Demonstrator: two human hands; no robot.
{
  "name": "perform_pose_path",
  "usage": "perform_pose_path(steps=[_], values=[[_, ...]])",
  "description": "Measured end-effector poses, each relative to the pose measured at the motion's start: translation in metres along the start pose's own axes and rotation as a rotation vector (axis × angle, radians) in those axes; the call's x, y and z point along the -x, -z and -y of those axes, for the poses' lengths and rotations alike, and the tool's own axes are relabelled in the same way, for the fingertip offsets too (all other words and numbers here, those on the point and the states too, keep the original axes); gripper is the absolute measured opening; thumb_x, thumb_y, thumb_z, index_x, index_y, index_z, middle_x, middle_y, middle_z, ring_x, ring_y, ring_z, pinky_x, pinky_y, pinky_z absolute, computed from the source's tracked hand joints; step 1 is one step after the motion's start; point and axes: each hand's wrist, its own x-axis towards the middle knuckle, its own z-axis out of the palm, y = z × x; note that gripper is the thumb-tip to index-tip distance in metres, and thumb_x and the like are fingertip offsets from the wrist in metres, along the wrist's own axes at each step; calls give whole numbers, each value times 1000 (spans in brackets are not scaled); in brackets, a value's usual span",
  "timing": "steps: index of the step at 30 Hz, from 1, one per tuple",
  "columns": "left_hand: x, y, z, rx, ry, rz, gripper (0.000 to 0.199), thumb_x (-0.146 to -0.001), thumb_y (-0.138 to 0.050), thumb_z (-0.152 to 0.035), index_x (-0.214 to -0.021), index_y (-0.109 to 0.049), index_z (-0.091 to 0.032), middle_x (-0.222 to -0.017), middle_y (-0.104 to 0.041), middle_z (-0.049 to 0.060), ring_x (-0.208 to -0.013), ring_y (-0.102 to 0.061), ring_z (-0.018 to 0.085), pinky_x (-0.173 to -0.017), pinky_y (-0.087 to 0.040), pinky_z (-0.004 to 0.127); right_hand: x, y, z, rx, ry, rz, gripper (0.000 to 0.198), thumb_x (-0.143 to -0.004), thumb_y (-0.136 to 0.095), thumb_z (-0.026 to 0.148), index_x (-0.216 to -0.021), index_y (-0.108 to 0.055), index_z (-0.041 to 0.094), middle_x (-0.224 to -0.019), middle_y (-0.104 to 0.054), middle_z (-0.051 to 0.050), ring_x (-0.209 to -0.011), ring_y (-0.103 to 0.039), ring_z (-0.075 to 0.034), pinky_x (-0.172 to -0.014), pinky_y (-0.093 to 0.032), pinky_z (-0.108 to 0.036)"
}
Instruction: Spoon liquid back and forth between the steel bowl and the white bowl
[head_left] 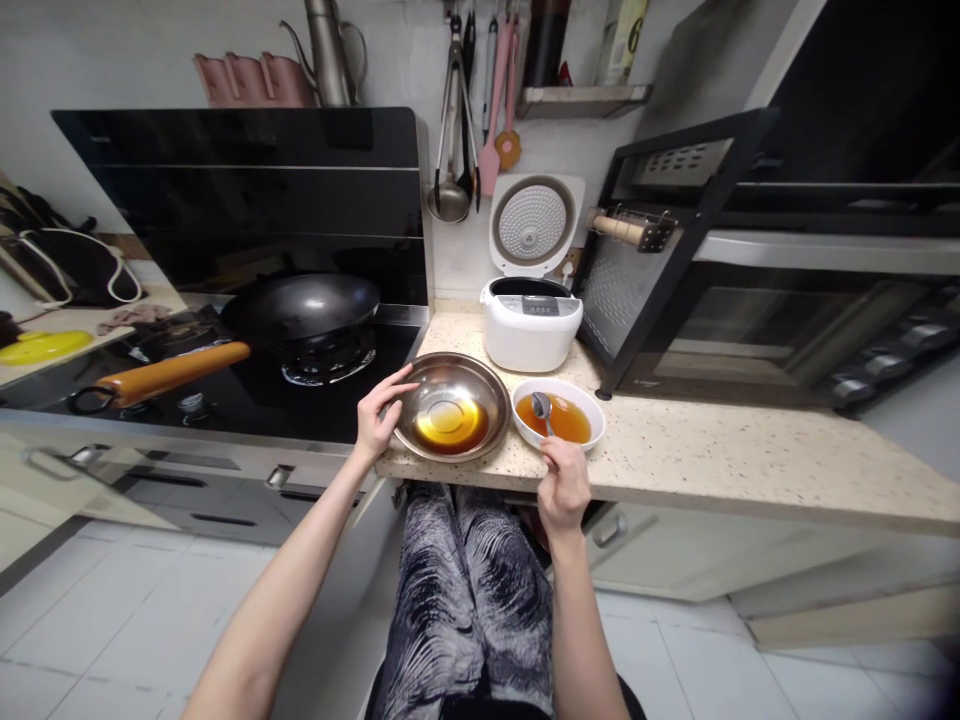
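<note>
A wide stainless steel bowl point(491, 420) with amber liquid pooled in its bottom sits near the counter's front edge. My left hand point(379, 415) grips its left rim, fingers reaching over the edge. Just right of it, and close against it, stands a white oval bowl point(598, 428) holding more of the amber-brown liquid. In my right hand point(564, 485) is a metal spoon point(541, 406), pinched by its handle at the front of the white bowl. The spoon's head is over or at the liquid's surface; whether it dips in, I cannot tell.
Behind the bowls a white rice cooker point(532, 330) stands with its lid up. On the stove at left rests a black wok point(304, 305), its wooden handle point(176, 372) pointing toward me. A black oven point(795, 330) fills the right side. Utensils point(452, 120) hang on the wall.
</note>
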Motion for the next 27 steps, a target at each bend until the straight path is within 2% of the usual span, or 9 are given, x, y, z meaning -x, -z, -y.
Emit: perform_pose_path(steps=[2,5,9,12,19,27], values=[[0,0,0,3,-2,0,38,-99,-55,-45,-114,-79,-21,-144,-66,12,-135,-62,33,-115,-49,53,0,-2,4,7,-74,-114,18,-101,-50,15,-101,-65,24,-89,-72,-5,-84,-70,-20,-76,-57,-38],[1,0,1,1,-10,4,37,-99,-55,-44,-115,-78,-20,-145,-66,12,-134,-63,33,-114,-49,54,-3,-6,15,-36,-276,-266,16,-104,-49,25,-96,-62,22,-88,-69,-5,-85,-69,-19,-79,-57,-38],[1,0,2,-13,-18,2,37,-99,-55,-45,-115,-78,-21,-144,-66,13,-134,-63,33,-113,-50,54,-8,-13,35,-219,-458,-341,18,-105,-50,29,-92,-59,21,-86,-66,-3,-79,-66,-17,-75,-56,-34],[0,0,1,-9,-25,-2,36,-99,-56,-44,-115,-79,-21,-144,-66,13,-133,-64,33,-113,-50,54,-7,-22,45,-315,-538,-276,19,-105,-50,31,-91,-59,21,-86,-66,-3,-78,-65,-16,-75,-56,-33],[0,-1,1,11,-25,-8,35,-99,-56,-43,-115,-79,-21,-144,-66,12,-134,-63,33,-113,-50,54,9,-40,47,-391,-563,-51,20,-106,-48,27,-93,-63,21,-89,-68,-2,-76,-64,-13,-74,-53,-29],[1,0,2,19,-18,-7,35,-98,-56,-42,-115,-79,-21,-145,-66,12,-134,-63,33,-114,-49,56,10,-46,48,-407,-598,-9,22,-106,-48,30,-91,-62,21,-88,-67,-1,-74,-62,-13,-73,-52,-27]])
